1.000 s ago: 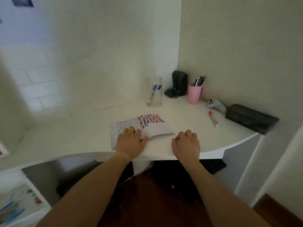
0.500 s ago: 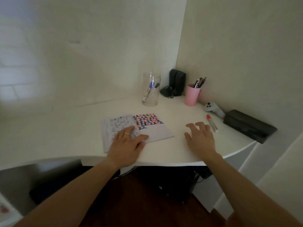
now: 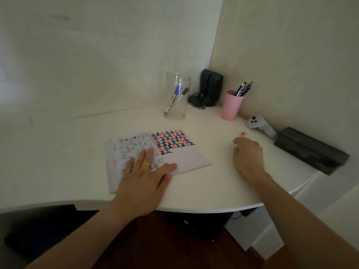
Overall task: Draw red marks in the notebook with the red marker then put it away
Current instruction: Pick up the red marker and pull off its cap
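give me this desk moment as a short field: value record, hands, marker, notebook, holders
left hand: flat on the open notebook, pinning its left page
right hand: over the red marker, only the red cap showing; grip not confirmed
notebook page: rows of red, blue and black marks at the top, blank below
clear jar: holds two markers, blue-capped and black-capped
pink cup: holds pens
desk: white, curved front edge

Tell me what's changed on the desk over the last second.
The right hand moved from the desk's front edge out to the right and now covers the red marker, only its cap showing; a grip can't be confirmed. The left hand stayed flat on the notebook. Nothing else moved.
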### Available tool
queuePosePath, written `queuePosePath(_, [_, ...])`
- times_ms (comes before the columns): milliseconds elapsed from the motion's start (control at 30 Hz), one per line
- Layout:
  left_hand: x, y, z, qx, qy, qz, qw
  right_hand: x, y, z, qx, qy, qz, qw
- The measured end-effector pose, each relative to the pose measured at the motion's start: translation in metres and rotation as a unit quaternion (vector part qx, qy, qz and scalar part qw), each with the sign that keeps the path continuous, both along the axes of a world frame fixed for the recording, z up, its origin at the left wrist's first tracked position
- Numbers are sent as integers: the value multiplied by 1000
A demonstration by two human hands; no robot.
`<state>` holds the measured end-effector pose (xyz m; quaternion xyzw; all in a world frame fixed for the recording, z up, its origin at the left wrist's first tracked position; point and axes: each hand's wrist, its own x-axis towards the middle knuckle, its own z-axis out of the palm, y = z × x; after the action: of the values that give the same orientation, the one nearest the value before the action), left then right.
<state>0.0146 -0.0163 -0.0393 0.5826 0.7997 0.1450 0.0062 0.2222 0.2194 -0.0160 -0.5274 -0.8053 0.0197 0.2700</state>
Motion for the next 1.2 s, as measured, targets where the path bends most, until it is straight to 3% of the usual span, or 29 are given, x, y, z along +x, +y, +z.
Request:
queuePosePath(133, [0, 1, 20, -40, 9, -6, 999, -43, -36, 16, 12, 234, 149, 961])
queuePosePath(233, [-19, 16, 45, -75, 9, -26, 997, -75, -48, 37, -74, 356, 174, 915])
queuePosePath(333, [-54, 49, 66, -52, -34, -7, 998, -98, -43, 52, -195, 505, 195, 818])
queuePosePath(433, [-91, 85, 77, 53, -138, 32, 988, -121, -24, 57, -297, 596, 170, 726])
queuePosePath(533, [-109, 113, 76, 139, -217, 37, 966, -140, -3, 48, -356, 609, 160, 691])
queuePosePath(600, [-110, 122, 69, 188, -226, 13, 956, -148, 3, 37, -380, 606, 162, 680])
queuePosePath(700, [-107, 119, 48, 232, -121, -50, 964, -152, 4, 23, -387, 577, 149, 703])
queuePosePath(800, [-103, 112, 45, 201, -1, -109, 974, -152, 7, 17, -383, 552, 173, 720])
queuePosePath(933, [-101, 110, 46, 209, 29, -163, 964, -150, 10, 19, -395, 582, 233, 671])
queuePosePath(1067, [-111, 115, 39, 248, 39, -155, 955, -149, 6, 22, -430, 611, 261, 611])
queuePosePath(1200, [-116, 115, 44, 310, -2, -159, 937, -153, -6, 17, -446, 572, 318, 611])
